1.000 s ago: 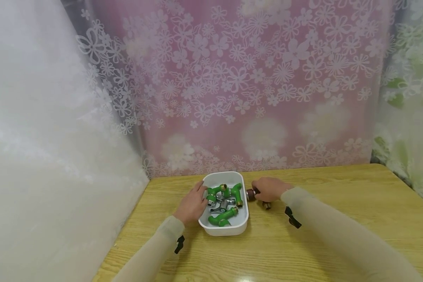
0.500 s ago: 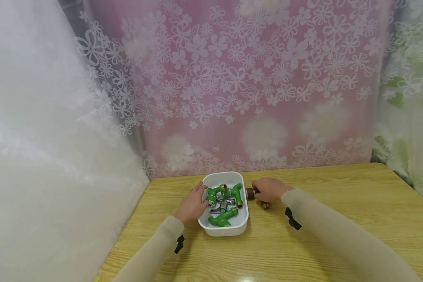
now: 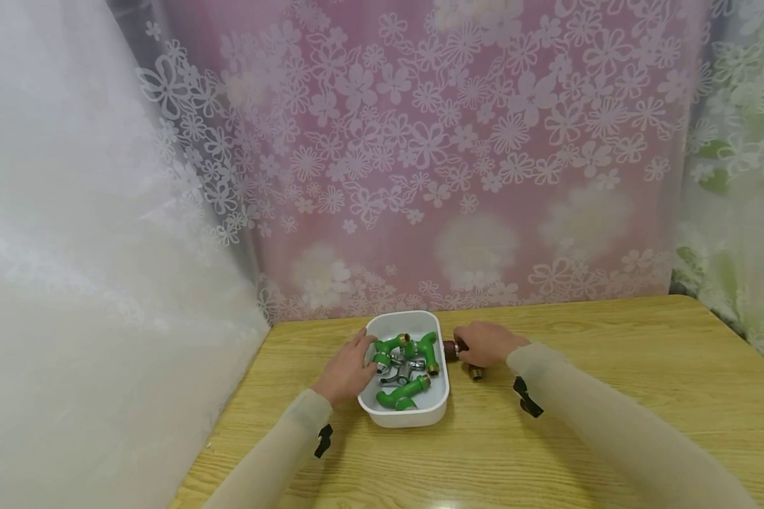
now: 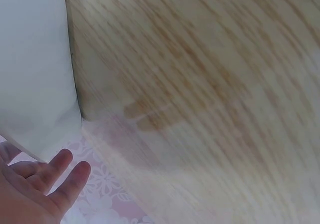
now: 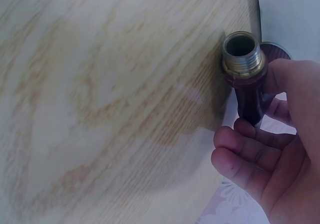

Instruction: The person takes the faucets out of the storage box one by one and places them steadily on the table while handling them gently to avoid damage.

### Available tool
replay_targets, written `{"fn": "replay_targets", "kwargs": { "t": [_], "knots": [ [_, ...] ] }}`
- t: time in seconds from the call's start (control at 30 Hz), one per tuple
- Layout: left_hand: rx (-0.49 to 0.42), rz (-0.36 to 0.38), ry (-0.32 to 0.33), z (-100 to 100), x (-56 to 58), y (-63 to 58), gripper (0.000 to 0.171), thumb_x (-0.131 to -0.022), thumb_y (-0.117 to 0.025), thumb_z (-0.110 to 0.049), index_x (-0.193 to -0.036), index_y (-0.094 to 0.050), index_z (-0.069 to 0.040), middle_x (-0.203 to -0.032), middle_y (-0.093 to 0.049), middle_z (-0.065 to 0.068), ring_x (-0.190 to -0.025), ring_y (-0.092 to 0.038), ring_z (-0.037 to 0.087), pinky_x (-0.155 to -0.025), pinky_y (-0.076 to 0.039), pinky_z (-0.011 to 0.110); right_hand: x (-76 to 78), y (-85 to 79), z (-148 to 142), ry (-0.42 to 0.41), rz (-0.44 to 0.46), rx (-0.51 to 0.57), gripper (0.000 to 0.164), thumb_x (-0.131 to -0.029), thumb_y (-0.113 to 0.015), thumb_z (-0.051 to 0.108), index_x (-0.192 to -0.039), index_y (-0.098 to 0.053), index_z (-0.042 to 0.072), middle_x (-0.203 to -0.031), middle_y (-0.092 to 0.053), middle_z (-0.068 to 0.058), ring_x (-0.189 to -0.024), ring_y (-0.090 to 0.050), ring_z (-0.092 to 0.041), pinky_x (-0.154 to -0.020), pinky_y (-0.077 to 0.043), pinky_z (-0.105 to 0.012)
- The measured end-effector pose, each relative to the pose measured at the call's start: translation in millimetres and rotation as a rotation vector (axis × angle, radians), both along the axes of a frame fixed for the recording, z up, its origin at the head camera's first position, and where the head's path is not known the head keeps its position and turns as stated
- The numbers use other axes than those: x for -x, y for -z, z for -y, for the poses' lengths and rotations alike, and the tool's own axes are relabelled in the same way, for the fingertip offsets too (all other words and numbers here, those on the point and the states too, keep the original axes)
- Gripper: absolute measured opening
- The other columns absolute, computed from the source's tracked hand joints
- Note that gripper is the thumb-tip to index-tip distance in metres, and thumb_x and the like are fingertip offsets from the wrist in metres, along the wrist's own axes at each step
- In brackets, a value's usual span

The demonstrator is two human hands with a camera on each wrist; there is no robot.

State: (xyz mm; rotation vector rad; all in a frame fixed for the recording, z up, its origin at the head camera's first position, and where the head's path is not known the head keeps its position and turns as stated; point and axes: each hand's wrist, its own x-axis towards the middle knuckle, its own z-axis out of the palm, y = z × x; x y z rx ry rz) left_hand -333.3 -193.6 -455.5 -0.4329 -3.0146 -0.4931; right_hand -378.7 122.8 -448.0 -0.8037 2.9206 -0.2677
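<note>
A white tray [image 3: 404, 418] holds several green taps [image 3: 428, 351] with brass threaded ends and a chrome lever piece [image 3: 400, 375] among them. My left hand [image 3: 346, 369] rests over its left rim; in the left wrist view, loosely extended fingers [image 4: 75, 181] show by the rim. Right of the tray, my right hand [image 3: 486, 342] grips a dark brown tap [image 5: 249, 96] with thumb and fingers. The tap's ribbed collar [image 3: 450, 350] points at the tray's right wall, and its threaded mouth [image 5: 241, 52] faces the right wrist camera. The hand hides the middle of the tap in the head view.
All this sits on a yellow wood-grain table [image 3: 611, 367]. A pink flowered curtain [image 3: 458, 162] hangs behind its back edge, and a whitish sheet [image 3: 102, 283] borders the left side.
The threaded end of the brown tap has shifted slightly left and the collar has turned a little, with my right hand nearly in place. My left hand and the tray look unchanged.
</note>
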Motion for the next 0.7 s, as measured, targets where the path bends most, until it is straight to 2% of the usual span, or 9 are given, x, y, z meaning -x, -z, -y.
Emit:
{"fn": "replay_targets", "kwargs": {
  "t": [0.4,0.7],
  "knots": [
    [-0.017,0.006,0.006,0.1,-0.1,-0.9,0.052,-0.099,-0.055,-0.029,-0.148,-0.047,-0.018,-0.167,-0.024,0.011,-0.145,-0.040,0.035,-0.112,-0.041,0.057,-2.5,0.6,1.2,0.015,0.030,0.001,0.027,-0.096,-0.064,0.026,-0.117,-0.062,0.008,-0.084,-0.061,-0.001,-0.072,-0.056,-0.016,-0.067,-0.049,-0.037],
    [-0.004,0.008,0.009,0.4,0.1,-0.6,0.050,-0.099,-0.053,-0.029,-0.148,-0.048,-0.018,-0.167,-0.024,0.011,-0.144,-0.041,0.036,-0.112,-0.041,0.056,-5.6,1.3,1.8,0.006,0.030,0.005,0.023,-0.097,-0.063,0.024,-0.114,-0.061,0.008,-0.083,-0.061,-0.002,-0.070,-0.055,-0.017,-0.065,-0.047,-0.036]
  ]
}}
